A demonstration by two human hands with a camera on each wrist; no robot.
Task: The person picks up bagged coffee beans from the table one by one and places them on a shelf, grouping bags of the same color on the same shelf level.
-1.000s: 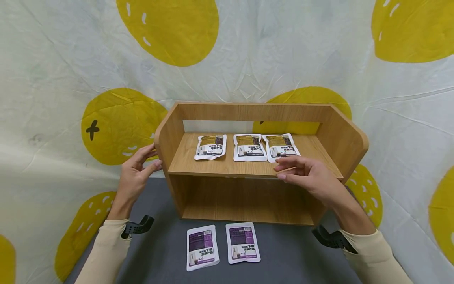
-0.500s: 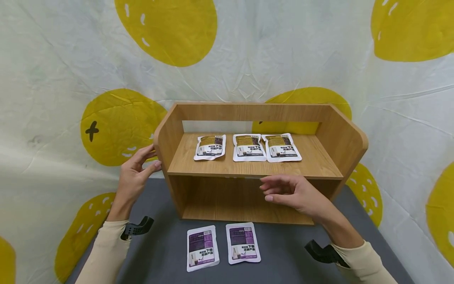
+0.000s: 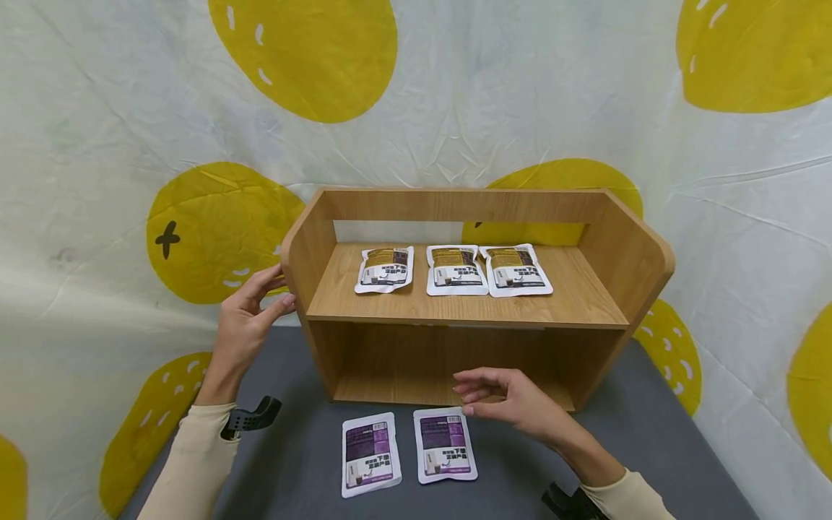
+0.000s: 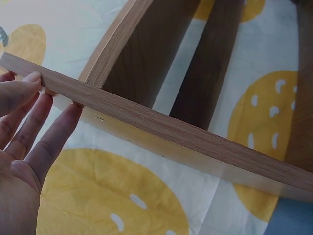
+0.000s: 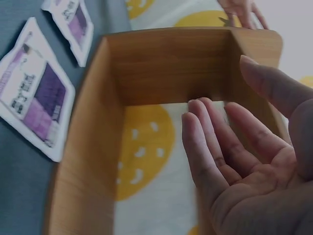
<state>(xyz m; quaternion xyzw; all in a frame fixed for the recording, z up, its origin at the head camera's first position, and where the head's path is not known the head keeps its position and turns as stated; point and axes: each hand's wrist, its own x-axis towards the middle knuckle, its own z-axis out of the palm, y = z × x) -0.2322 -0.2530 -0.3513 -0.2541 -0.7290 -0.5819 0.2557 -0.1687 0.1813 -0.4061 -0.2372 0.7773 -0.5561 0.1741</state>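
My left hand (image 3: 245, 310) rests its fingertips against the outer left side of a two-tier wooden shelf (image 3: 455, 318). In the left wrist view, the thumb and straight fingers touch the panel's edge (image 4: 142, 115). My right hand (image 3: 513, 401) holds nothing, its fingers loosely bent, near the top right corner of a white-and-purple pouch (image 3: 446, 444). A second white-and-purple pouch (image 3: 371, 453) lies to its left. On the upper tier lie three white-and-brown pouches: one on the left (image 3: 385, 270), one in the middle (image 3: 456, 271) and one on the right (image 3: 516, 271), nearly side by side.
A dark grey tabletop (image 3: 286, 448) carries the shelf and the purple pouches. Behind hangs a white cloth (image 3: 455, 94) with large yellow shapes. The shelf's lower tier (image 3: 403, 375) faces forward, with an open front. A black band (image 3: 253, 415) sits on the left wrist.
My right hand has moved down and left, from beside the right brown pouch to just above the right purple pouch. The left hand and all pouches have stayed in place.
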